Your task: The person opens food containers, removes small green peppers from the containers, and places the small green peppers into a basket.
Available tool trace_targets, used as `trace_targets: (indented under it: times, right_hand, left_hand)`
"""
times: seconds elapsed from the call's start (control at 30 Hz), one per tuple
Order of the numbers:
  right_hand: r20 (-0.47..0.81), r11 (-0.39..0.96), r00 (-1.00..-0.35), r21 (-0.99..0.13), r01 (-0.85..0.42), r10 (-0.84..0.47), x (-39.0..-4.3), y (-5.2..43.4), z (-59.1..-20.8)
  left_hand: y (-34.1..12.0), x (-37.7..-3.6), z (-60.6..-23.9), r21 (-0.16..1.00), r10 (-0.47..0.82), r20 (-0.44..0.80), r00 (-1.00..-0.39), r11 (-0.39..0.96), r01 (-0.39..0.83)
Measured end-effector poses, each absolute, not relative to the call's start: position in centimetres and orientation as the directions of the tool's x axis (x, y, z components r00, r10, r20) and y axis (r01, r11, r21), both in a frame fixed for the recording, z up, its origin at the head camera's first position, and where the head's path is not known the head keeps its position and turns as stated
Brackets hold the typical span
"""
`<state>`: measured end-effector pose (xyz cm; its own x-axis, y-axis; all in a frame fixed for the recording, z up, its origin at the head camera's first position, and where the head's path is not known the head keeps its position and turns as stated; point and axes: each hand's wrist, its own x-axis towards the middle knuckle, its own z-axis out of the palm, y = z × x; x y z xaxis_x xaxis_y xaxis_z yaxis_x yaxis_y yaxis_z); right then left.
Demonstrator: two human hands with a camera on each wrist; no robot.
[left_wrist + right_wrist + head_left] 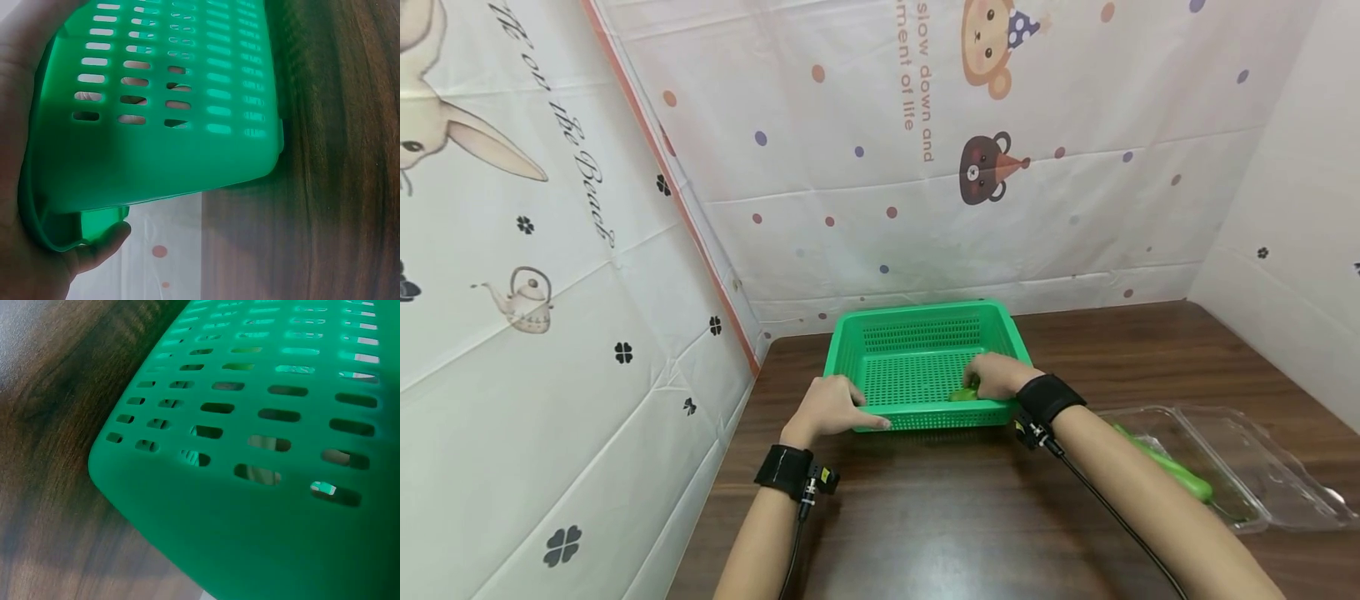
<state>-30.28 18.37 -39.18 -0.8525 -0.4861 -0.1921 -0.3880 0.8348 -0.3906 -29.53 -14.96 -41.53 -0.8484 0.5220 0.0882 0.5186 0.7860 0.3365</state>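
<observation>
A green plastic basket [925,312] with slotted walls stands on the brown table. At its front left corner my left hand [831,407] grips the rim; the left wrist view shows the thumb and palm [19,206] around the edge of the basket [137,162]. My right hand [997,377] reaches over the front right rim into the basket. Its curled fingers hold a green pepper [962,394] low near the basket floor, partly hidden by the hand. In the right wrist view, the basket wall [206,531] covers the hand, with bits of green showing through the slots.
To the right, an open clear plastic box [1243,500] lies on the table with a long green pepper [1183,477] in it, partly behind my right forearm. Printed white cloth walls [850,250] rise behind and at both sides of the table [910,517].
</observation>
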Motion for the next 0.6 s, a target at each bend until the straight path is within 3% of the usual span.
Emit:
trace_targets:
  times: [0.6]
  right_hand:
    - [-0.247, 0.863, -0.854, -0.353, -0.362, -0.459, -30.1, 17.3, -38.9]
  left_hand:
    - [-14.8, -29.2, -41.2, 0.343, 0.531, 0.1, -0.841, 0.775, 0.531]
